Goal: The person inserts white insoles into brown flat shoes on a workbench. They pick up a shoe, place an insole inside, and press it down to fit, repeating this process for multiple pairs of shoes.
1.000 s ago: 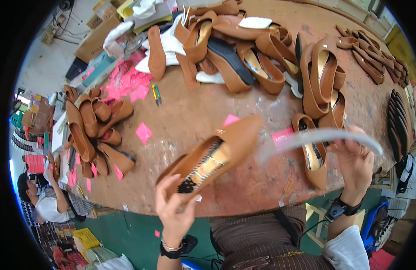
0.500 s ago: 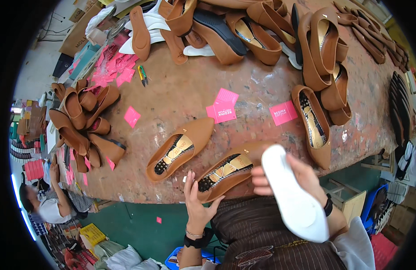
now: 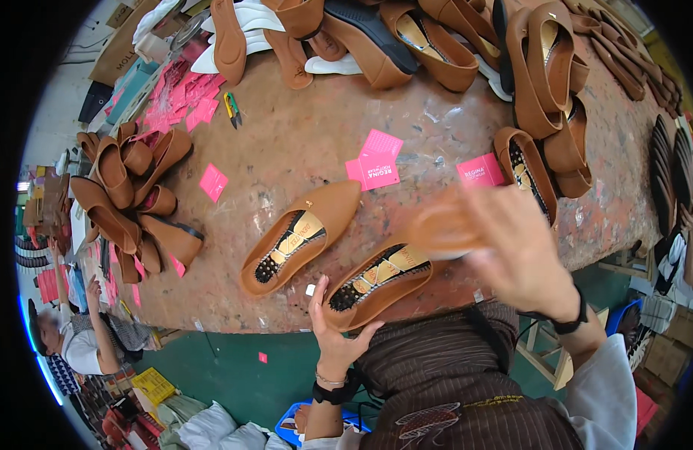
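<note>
Brown pointed shoe (image 3: 380, 281) sits at the near edge of the surface (image 3: 294, 127). My left hand (image 3: 343, 334) is spread around its heel. My right hand (image 3: 523, 251) pinches a blurry brown insole (image 3: 442, 225) over its toe.

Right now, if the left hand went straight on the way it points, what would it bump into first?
Probably the near brown shoe: the left hand has the shoe's heel between thumb and fingers, though I can't tell if they touch.
</note>
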`<state>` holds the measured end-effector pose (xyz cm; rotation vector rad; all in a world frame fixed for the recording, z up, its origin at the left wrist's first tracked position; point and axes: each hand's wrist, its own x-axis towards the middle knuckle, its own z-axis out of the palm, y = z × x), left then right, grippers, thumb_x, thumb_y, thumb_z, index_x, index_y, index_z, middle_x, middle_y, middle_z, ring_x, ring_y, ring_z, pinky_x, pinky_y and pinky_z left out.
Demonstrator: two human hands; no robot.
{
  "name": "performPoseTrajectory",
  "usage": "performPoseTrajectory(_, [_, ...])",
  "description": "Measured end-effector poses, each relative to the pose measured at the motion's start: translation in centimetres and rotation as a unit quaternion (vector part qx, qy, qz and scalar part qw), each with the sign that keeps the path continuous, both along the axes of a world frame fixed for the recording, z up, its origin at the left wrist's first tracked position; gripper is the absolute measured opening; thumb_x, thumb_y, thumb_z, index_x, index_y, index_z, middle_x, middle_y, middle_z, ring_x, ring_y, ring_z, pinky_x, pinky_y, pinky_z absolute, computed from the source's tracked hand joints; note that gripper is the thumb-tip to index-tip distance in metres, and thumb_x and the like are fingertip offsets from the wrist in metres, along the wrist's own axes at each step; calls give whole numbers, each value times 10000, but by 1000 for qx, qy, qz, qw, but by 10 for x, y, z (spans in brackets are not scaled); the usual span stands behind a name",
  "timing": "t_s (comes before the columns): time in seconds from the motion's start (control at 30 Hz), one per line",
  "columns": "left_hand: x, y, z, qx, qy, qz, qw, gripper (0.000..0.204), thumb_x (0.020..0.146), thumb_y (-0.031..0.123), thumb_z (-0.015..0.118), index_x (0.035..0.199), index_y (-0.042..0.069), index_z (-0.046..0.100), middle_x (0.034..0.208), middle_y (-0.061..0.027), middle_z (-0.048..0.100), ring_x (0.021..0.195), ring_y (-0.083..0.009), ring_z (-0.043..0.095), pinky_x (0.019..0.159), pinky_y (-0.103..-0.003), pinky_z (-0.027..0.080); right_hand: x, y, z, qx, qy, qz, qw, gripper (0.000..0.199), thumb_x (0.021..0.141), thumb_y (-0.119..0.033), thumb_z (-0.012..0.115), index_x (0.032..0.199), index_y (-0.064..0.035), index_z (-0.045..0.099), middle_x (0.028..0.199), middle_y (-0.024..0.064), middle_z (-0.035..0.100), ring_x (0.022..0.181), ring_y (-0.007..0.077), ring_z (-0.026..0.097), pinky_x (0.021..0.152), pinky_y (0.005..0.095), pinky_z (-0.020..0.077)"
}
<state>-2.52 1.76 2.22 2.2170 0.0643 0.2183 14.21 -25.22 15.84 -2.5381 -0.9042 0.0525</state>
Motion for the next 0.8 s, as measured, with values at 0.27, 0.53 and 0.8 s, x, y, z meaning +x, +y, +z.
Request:
performPoseTrajectory(0.27, [5, -4, -10, -32, -105, -28, 994, 1308, 749, 404, 880, 1574, 147, -102, 1535, -273, 282, 1391, -407, 382, 1132, -516, 370, -38, 89, -100, 177, 91, 227, 953, 340, 660, -151, 749, 979, -33, 744, 1182, 111, 652, 1157, 265, 579, 1034, 415, 431])
performPoseTrajectory(0.53, [4, 0, -16, -49, -111, -48, 991, 1359, 743, 394, 889, 1569, 180, -169, 1539, -273, 259, 1396, -413, 370, 1138, -531, 355, -46, 106, -118, 163, 134, 218, 953, 282, 684, -124, 697, 940, -18, 748, 1131, 101, 647, 1116, 266, 587, 1011, 381, 464])
performPoseTrajectory(0.8, [12, 3, -4, -131, -48, -46, 989, 1098, 713, 424, 897, 1488, -17, 255, 1519, -273, 330, 1345, -393, 446, 1099, -484, 405, -41, 106, -135, 174, 15, 383, 907, 411, 813, -199, 626, 1187, -38, 683, 1318, 110, 612, 1302, 263, 528, 1136, 370, 403])
